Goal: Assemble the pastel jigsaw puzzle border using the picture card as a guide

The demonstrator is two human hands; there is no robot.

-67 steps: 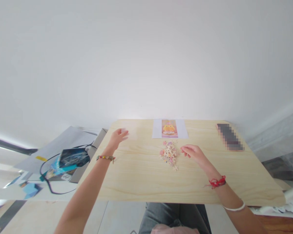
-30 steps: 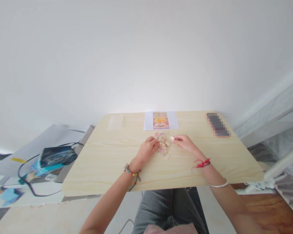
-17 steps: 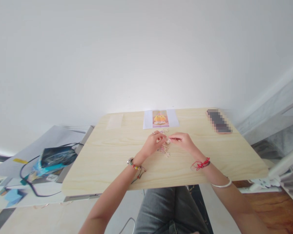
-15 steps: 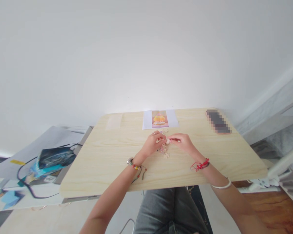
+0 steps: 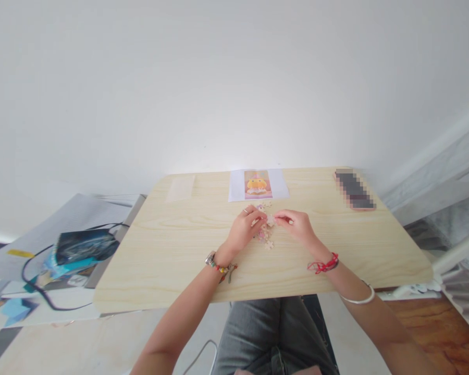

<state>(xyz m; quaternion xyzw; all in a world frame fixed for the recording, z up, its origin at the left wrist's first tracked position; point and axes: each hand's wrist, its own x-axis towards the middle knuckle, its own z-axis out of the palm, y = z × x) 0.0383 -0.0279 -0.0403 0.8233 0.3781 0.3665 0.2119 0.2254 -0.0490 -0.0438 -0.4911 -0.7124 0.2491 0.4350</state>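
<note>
Several small jigsaw puzzle pieces lie in a loose heap on the pale wooden table, between and below my hands. My left hand is closed in a pinch at the heap's left side, its fingertips at a puzzle piece. From the right, my right hand pinches at the same light-coloured piece. The fingers partly cover what they hold. Just beyond the heap lies a white sheet with a printed picture of a yellow figure.
A phone, blurred out, lies at the table's back right. At the back left is a pale translucent sheet. A side surface on the left bears a dark bag and a black strap. A white wall stands behind the table.
The view has shifted slightly. My right hand has drawn a little to the right, so more of the light puzzle piece shows between my hands. Both hands stay pinched over the heap.
</note>
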